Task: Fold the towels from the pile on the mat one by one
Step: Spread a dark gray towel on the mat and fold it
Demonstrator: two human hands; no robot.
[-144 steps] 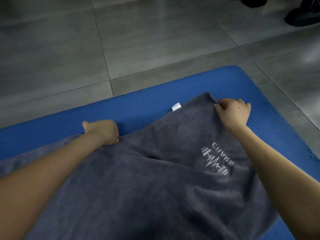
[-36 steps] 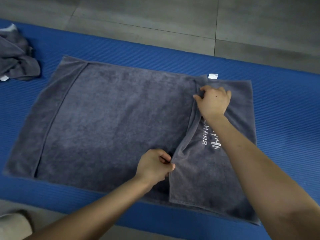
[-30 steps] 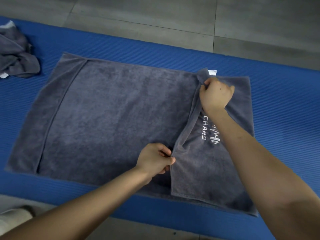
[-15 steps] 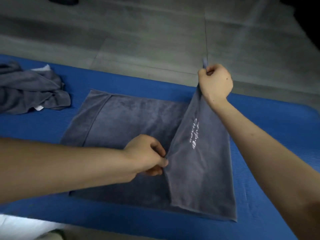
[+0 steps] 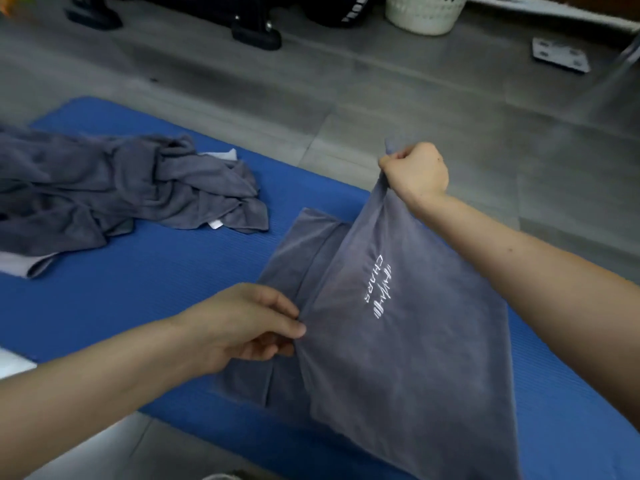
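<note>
A grey towel (image 5: pixel 408 358) with white "CHARS" lettering lies partly folded on the blue mat (image 5: pixel 121 299). My right hand (image 5: pixel 415 174) is shut on its far corner and holds it up off the mat. My left hand (image 5: pixel 242 327) pinches the towel's near left edge lower down. The raised flap hangs between both hands and covers most of the layer beneath; only a strip of that layer shows at the left. A crumpled pile of grey towels (image 5: pixel 114 192) sits on the mat at the far left.
Grey tiled floor (image 5: pixel 450 98) surrounds the mat. At the back stand a white woven basket (image 5: pixel 422 12), black equipment feet (image 5: pixel 256 34) and a small flat grey plate (image 5: pixel 561 58). A pale object (image 5: pixel 10 365) shows at the left edge.
My right hand has lifted the towel's right end off the mat and carried it leftward over the spread part. My left hand keeps its pinch. The view has tilted up.
</note>
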